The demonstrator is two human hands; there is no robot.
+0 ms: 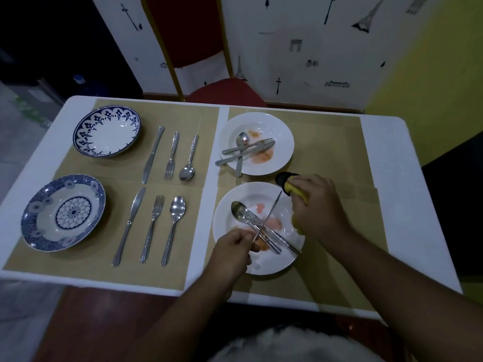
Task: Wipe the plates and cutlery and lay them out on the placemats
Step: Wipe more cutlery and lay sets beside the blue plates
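Note:
My left hand (234, 248) pinches the handle of a knife (269, 214), lifted at a slant over the near white plate (235, 205). That plate has orange smears and carries a spoon (239, 211) and a fork (264, 232). My right hand (317, 205) grips a yellow cloth (291, 188) at the plate's right rim. The far white plate (277, 129), also smeared, bears a crossed spoon, fork and knife (244, 150). On the left placemats (203, 121) lie two blue-patterned plates (107, 130) (64, 212), each with knife, fork and spoon beside it.
A white table (386, 158) carries the tan placemats. A red chair (224, 91) stands behind its far edge against a patterned wall. A dark object (285, 177) lies between the two white plates, next to the cloth. Bare mat lies right of the white plates.

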